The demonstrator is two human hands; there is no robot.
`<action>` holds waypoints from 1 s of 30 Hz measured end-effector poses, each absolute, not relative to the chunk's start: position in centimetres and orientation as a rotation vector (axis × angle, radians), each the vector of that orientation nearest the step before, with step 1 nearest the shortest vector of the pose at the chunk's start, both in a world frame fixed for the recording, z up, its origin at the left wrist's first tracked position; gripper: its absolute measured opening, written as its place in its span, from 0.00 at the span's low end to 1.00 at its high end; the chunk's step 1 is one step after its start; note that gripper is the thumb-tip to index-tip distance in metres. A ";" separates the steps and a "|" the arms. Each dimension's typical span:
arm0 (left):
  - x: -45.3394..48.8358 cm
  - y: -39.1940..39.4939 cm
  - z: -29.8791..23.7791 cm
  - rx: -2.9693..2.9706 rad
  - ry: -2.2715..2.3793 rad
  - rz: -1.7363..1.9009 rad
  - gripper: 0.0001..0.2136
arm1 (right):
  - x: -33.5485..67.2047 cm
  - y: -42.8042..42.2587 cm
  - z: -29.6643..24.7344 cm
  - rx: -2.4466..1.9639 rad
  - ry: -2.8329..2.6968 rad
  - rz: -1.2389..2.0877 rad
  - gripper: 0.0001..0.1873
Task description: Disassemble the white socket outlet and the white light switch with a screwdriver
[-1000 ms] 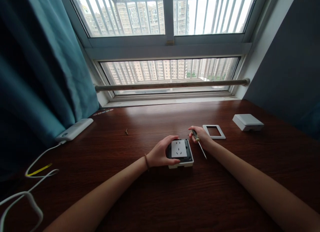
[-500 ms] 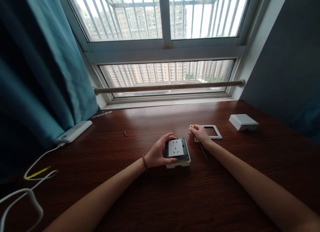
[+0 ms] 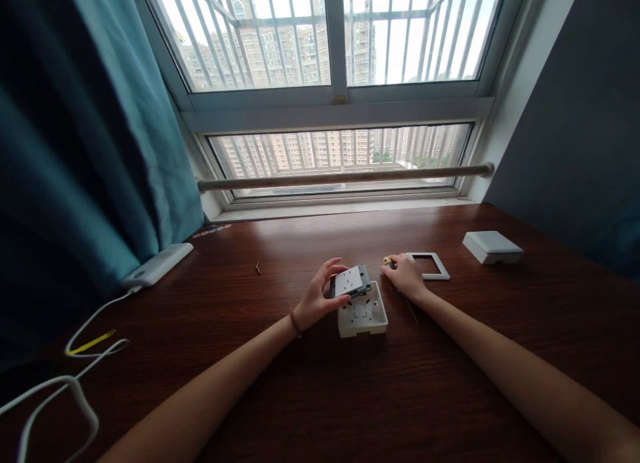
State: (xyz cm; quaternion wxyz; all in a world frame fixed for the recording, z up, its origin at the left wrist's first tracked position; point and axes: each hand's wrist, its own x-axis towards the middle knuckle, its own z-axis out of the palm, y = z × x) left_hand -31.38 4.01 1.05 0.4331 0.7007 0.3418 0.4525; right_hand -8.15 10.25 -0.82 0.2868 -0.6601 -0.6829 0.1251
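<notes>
My left hand point(image 3: 320, 295) grips a wall socket point(image 3: 349, 281) by its edges, fingers behind and thumb in front. The socket has a white face and a dark frame, and it is tilted above an open white back box point(image 3: 364, 324). Screw posts and holes show inside the box. Low over the table, my right hand point(image 3: 406, 276) is closed around a screwdriver point(image 3: 388, 262) with a yellow handle. Its thin shaft points toward me from under the hand. Just beyond that hand lies a white cover frame point(image 3: 438, 267).
Two small screws point(image 3: 258, 268) lie on the brown table point(image 3: 280, 396). Another white box point(image 3: 493, 247) sits at the far right. A white power strip point(image 3: 159, 264), its cable point(image 3: 80, 376) and a yellow strip point(image 3: 93, 342) are on the left, by a teal curtain point(image 3: 165, 150).
My left hand has lifted the socket out of the back box and tilted it, exposing the box's inside. My right hand has lowered slightly with the screwdriver. The view has shifted a little.
</notes>
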 end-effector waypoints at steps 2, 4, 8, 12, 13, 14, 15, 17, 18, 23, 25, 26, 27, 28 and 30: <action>-31.4 4.1 1.0 1.682 0.857 1.144 0.33 | -8.1 10.1 -0.8 -1.789 -1.866 0.278 0.14; -31.4 4.1 0.9 1.662 0.857 1.143 0.33 | -8.2 9.9 -0.7 -1.806 -1.901 0.228 0.13; -31.4 4.1 0.6 1.706 0.842 1.144 0.36 | -8.2 9.5 -0.6 -1.812 -1.947 0.157 0.12; -31.3 4.0 0.8 1.778 0.856 1.191 0.40 | -8.3 9.2 0.1 -1.772 -1.964 0.117 0.11; -31.2 4.0 1.0 1.798 0.862 1.204 0.41 | -8.3 9.0 0.7 -1.745 -1.965 0.103 0.12; -31.2 3.9 1.3 1.818 0.865 1.216 0.42 | -8.3 8.8 1.4 -1.710 -1.967 0.085 0.14; -31.1 3.7 1.5 1.836 0.864 1.226 0.43 | -8.3 8.5 2.4 -1.667 -1.972 0.065 0.16; -30.9 3.4 2.1 1.872 0.852 1.235 0.44 | -8.5 7.6 4.6 -1.509 -2.033 0.076 0.20; -30.9 3.2 2.4 1.892 0.841 1.229 0.45 | -8.6 7.0 5.7 -1.384 -2.103 0.120 0.21; -30.7 2.4 3.4 2.005 0.837 1.165 0.48 | -9.5 4.2 9.0 -0.572 -2.517 0.527 0.38; -30.6 2.2 3.8 2.042 0.849 1.146 0.49 | -9.8 3.6 8.8 -0.569 -2.500 0.508 0.41; -30.4 2.1 4.0 2.062 0.845 1.138 0.50 | -9.9 3.4 8.5 -0.587 -2.475 0.488 0.43; -30.3 2.0 4.2 2.082 0.833 1.132 0.50 | -9.8 3.2 8.1 -0.600 -2.455 0.472 0.44; -30.0 1.9 4.5 2.098 0.817 1.130 0.50 | -9.7 3.0 7.8 -0.611 -2.440 0.460 0.44; -29.6 1.6 4.8 2.106 0.803 1.158 0.50 | -9.3 2.8 7.3 -0.673 -2.385 0.433 0.43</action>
